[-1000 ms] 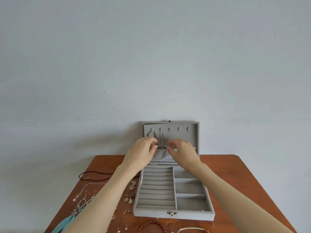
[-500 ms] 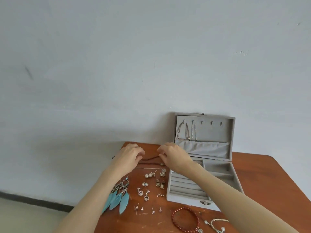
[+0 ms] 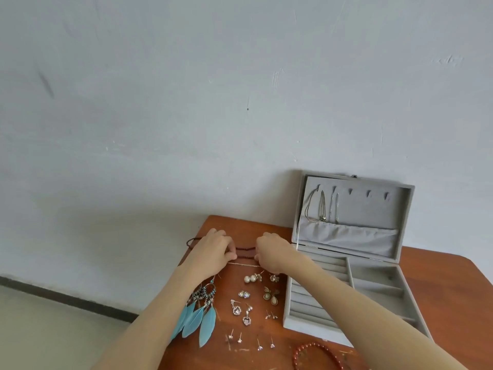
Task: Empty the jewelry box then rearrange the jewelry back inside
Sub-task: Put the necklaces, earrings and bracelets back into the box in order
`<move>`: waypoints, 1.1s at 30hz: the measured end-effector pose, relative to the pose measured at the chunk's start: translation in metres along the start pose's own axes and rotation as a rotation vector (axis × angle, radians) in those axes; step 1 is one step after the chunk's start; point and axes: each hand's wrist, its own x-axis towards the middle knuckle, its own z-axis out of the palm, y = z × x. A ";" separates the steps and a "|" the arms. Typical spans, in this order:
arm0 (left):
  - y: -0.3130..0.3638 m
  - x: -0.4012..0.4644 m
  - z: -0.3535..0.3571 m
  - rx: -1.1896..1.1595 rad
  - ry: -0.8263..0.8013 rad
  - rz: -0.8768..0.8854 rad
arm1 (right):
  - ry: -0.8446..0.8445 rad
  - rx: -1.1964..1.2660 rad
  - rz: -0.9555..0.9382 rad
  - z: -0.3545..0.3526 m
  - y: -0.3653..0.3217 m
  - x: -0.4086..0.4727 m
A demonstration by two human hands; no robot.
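The grey jewelry box [image 3: 373, 297] stands open at the right of the wooden table [image 3: 453, 289]. Its raised lid [image 3: 373, 206] has silver chains [image 3: 322, 206] hanging on its left hooks. A dark beaded necklace [image 3: 245, 250] lies stretched along the table's far left part. My left hand [image 3: 213, 252] and my right hand [image 3: 272, 252] each pinch it with curled fingers, a short span of beads showing between them. A thin silver chain [image 3: 244, 264] lies just below the hands.
Blue feather earrings [image 3: 197, 316] lie by my left forearm. Pearl studs [image 3: 250, 279], drop earrings [image 3: 241, 313] and small studs [image 3: 250, 341] are spread at the middle. A red bead bracelet [image 3: 317, 353] sits at the front edge. The wall stands close behind the table.
Both hands left the pocket in the box lid and came down left onto the table, where they took hold of the dark beaded necklace. The view has swung left.
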 end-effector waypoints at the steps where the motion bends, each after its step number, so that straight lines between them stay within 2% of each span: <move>1: 0.000 0.001 0.000 0.016 -0.008 -0.002 | -0.012 -0.005 0.004 0.001 0.000 0.001; 3: 0.002 0.002 -0.001 0.077 -0.025 0.013 | 0.008 0.042 0.010 0.001 0.001 0.002; 6: 0.005 0.001 -0.006 0.043 0.039 0.013 | 0.101 0.372 0.037 -0.011 0.001 0.004; 13: 0.032 0.002 -0.070 -0.501 0.378 -0.026 | 0.333 1.194 -0.013 -0.098 0.012 -0.020; 16: 0.038 -0.002 -0.100 -0.592 0.373 0.008 | 0.342 1.485 -0.060 -0.131 0.032 -0.045; 20: 0.043 -0.016 -0.116 -0.798 0.370 -0.008 | 0.340 1.720 -0.046 -0.140 0.065 -0.075; 23: 0.048 -0.031 -0.108 -1.041 0.348 -0.065 | 0.305 1.897 0.021 -0.127 0.088 -0.097; 26: 0.055 -0.046 -0.091 -1.396 0.307 -0.145 | 0.271 2.019 0.074 -0.105 0.103 -0.121; 28: 0.063 -0.056 -0.079 -1.512 0.287 -0.200 | 0.256 2.099 0.126 -0.087 0.107 -0.134; 30: 0.075 -0.066 -0.069 -1.481 0.243 -0.218 | 0.263 2.096 0.181 -0.069 0.108 -0.144; 31: 0.082 -0.069 -0.066 -1.389 0.215 -0.208 | 0.277 2.072 0.203 -0.062 0.108 -0.148; 33: 0.095 -0.073 -0.066 -1.039 0.175 -0.148 | 0.313 2.020 0.202 -0.054 0.104 -0.158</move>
